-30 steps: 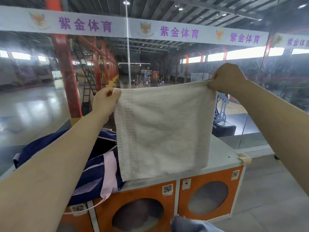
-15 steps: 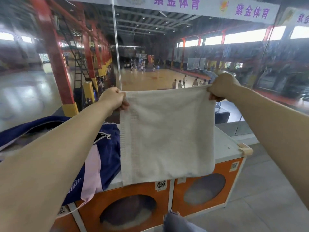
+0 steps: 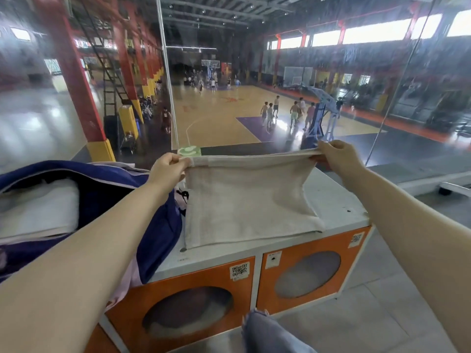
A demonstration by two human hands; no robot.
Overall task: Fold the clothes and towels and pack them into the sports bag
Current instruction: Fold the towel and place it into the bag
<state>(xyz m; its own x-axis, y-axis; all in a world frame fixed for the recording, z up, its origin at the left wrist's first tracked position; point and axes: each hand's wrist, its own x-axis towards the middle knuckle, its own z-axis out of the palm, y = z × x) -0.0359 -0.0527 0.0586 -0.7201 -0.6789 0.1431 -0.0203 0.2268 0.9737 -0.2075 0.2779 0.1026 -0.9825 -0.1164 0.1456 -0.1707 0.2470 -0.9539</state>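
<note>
Towel stretched between left hand and right hand, top corners pinched, lower half on cabinet.

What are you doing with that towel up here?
A person is folding a pale towel. The left hand and right hand each pinch a top corner, while its lower part lies on the grey top of an orange cabinet. Beside it sits an open blue sports bag with something white already inside.
</note>
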